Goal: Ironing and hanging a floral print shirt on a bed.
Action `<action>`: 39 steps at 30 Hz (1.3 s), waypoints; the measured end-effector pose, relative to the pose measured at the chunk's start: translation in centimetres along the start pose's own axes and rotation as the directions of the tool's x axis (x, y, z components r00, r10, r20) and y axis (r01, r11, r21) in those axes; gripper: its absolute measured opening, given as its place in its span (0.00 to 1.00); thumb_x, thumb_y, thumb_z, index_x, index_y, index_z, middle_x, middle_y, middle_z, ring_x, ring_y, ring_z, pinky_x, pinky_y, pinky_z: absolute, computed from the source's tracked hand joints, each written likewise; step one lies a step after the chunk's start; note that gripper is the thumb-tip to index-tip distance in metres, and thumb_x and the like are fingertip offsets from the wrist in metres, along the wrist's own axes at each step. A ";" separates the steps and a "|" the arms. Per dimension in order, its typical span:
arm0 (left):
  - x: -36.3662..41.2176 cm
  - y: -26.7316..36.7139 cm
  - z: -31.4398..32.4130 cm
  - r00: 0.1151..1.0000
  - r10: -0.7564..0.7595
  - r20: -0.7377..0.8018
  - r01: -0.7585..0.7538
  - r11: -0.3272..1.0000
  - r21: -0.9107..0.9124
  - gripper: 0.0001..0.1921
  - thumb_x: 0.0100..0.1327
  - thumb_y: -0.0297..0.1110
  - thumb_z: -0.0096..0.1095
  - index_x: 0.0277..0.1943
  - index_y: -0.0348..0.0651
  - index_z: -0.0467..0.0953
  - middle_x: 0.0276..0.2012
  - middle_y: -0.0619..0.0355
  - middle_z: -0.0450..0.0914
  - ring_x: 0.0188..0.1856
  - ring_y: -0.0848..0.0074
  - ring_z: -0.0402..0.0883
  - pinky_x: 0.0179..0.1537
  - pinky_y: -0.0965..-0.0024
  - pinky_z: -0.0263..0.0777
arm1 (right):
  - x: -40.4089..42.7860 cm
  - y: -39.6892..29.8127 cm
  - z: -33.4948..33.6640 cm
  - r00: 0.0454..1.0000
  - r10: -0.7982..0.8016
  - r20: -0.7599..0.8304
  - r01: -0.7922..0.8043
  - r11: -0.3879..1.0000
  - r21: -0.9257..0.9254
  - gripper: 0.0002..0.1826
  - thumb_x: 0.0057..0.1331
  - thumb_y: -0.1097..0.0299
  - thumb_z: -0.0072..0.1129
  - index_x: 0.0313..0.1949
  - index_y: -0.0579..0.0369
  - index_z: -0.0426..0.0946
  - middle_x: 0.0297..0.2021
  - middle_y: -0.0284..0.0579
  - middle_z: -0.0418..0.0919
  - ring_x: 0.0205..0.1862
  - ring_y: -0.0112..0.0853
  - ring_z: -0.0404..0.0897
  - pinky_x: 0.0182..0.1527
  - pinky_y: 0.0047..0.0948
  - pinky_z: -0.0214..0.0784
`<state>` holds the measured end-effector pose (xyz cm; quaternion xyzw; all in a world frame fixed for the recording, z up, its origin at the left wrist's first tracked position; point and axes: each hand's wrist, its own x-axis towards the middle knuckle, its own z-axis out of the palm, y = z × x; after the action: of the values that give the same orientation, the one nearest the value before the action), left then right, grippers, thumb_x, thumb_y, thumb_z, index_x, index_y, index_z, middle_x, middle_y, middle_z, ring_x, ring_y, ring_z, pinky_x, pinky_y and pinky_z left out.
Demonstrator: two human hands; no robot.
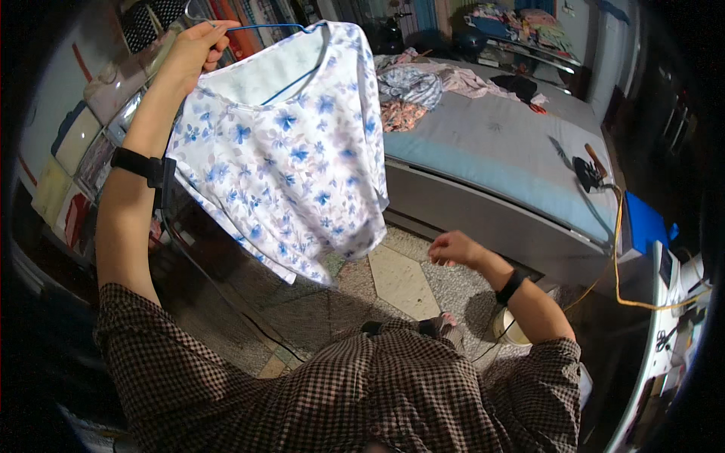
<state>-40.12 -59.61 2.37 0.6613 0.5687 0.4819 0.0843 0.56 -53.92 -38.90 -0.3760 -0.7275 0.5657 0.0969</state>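
My left hand (205,46) is raised at the upper left and grips a blue clothes hanger (266,26) near its hook. On the hanger hangs a white blouse (283,153) with a blue and pale grey floral print. Its wide neckline faces me, and its lower hem hangs above the floor. My right hand (453,249) is low at the right, fingers loosely curled and holding nothing, apart from the blouse and close to the side of the bed.
On the bed (498,141) lie crumpled clothes (413,88) and an electric iron (589,170) with a yellow cord (617,255). A blue box (644,223) stands at its corner. A white bucket (510,328) is on the floor, and a cluttered white table (645,362) stands far right.
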 end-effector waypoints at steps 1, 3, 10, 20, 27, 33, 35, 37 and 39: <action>0.1 -0.3 0.0 1.000 0.007 0.014 -0.007 1.000 -0.002 0.16 0.72 0.35 0.48 0.58 0.40 0.72 0.26 0.71 0.64 0.23 0.89 0.57 0.22 0.84 0.50 | 0.6 1.4 1.8 0.996 0.000 0.086 -0.002 1.000 0.018 0.16 0.64 0.61 0.58 0.42 0.62 0.79 0.32 0.43 0.83 0.30 0.27 0.80 0.30 0.27 0.72; 0.4 -0.5 0.0 1.000 -0.028 0.003 0.028 0.996 -0.080 0.16 0.72 0.34 0.47 0.58 0.40 0.71 0.27 0.70 0.66 0.23 0.89 0.58 0.22 0.84 0.50 | 0.6 3.4 4.5 0.988 0.047 0.150 -0.041 0.998 -0.041 0.17 0.64 0.61 0.58 0.44 0.62 0.80 0.34 0.46 0.83 0.35 0.31 0.82 0.33 0.30 0.74; -0.7 0.3 -0.2 0.992 -0.118 0.044 0.125 0.967 -0.223 0.15 0.72 0.30 0.46 0.58 0.36 0.70 0.27 0.67 0.68 0.23 0.87 0.57 0.23 0.82 0.54 | 1.1 0.4 10.5 0.989 -0.004 0.149 0.005 1.000 -0.007 0.17 0.64 0.60 0.59 0.43 0.63 0.80 0.34 0.47 0.83 0.35 0.32 0.81 0.34 0.33 0.74; -1.4 -1.4 2.5 0.952 -0.266 0.150 0.306 0.810 -0.501 0.15 0.69 0.22 0.43 0.57 0.33 0.69 0.30 0.60 0.73 0.26 0.81 0.61 0.26 0.78 0.59 | 0.7 -18.1 16.5 0.763 -0.637 -0.107 0.609 0.765 -0.209 0.15 0.63 0.59 0.58 0.41 0.57 0.77 0.32 0.50 0.81 0.34 0.43 0.80 0.38 0.38 0.72; -0.5 -3.6 5.4 0.895 -0.436 0.095 0.404 0.700 -0.589 0.12 0.65 0.19 0.43 0.50 0.36 0.69 0.31 0.57 0.72 0.24 0.79 0.64 0.24 0.75 0.60 | 2.3 -25.6 18.7 0.642 -0.733 -0.226 0.438 0.592 -0.676 0.23 0.61 0.47 0.60 0.31 0.59 0.74 0.14 0.47 0.75 0.16 0.44 0.75 0.19 0.38 0.67; 0.0 -8.2 7.7 0.865 -0.501 -0.005 0.406 0.707 -0.578 0.11 0.68 0.21 0.44 0.51 0.36 0.69 0.31 0.58 0.72 0.23 0.82 0.64 0.22 0.79 0.60 | 6.8 -25.1 17.0 0.451 -0.826 -0.339 0.481 0.545 -0.686 0.16 0.64 0.61 0.56 0.22 0.57 0.70 0.12 0.49 0.71 0.13 0.43 0.71 0.16 0.39 0.62; -1.0 -10.0 6.7 0.855 -0.518 -0.026 0.414 0.712 -0.567 0.11 0.68 0.21 0.43 0.51 0.36 0.69 0.31 0.58 0.71 0.22 0.82 0.63 0.21 0.79 0.59 | 5.7 -25.2 16.6 0.415 -0.867 -0.276 0.670 0.496 -0.553 0.11 0.64 0.67 0.54 0.24 0.57 0.72 0.11 0.47 0.71 0.12 0.42 0.72 0.16 0.38 0.65; -1.6 -11.3 6.2 0.848 -0.530 -0.027 0.426 0.709 -0.562 0.11 0.69 0.22 0.43 0.52 0.35 0.70 0.30 0.59 0.71 0.22 0.83 0.62 0.21 0.79 0.57 | 5.1 -24.6 16.4 0.394 -0.868 -0.303 0.721 0.497 -0.484 0.09 0.63 0.71 0.55 0.24 0.58 0.71 0.11 0.47 0.69 0.12 0.41 0.71 0.16 0.38 0.63; -1.8 -12.2 5.8 0.842 -0.540 -0.025 0.423 0.688 -0.589 0.12 0.70 0.23 0.42 0.52 0.34 0.70 0.30 0.59 0.71 0.22 0.83 0.60 0.21 0.78 0.57 | 5.4 -23.9 16.5 0.448 -0.846 -0.288 0.721 0.532 -0.444 0.10 0.63 0.71 0.54 0.24 0.58 0.70 0.12 0.48 0.70 0.13 0.39 0.73 0.17 0.38 0.62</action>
<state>-43.85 -54.51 -9.66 0.3817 0.5603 0.6505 0.3423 -23.00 -64.61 -24.60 -0.1271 -0.8366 0.2453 0.4730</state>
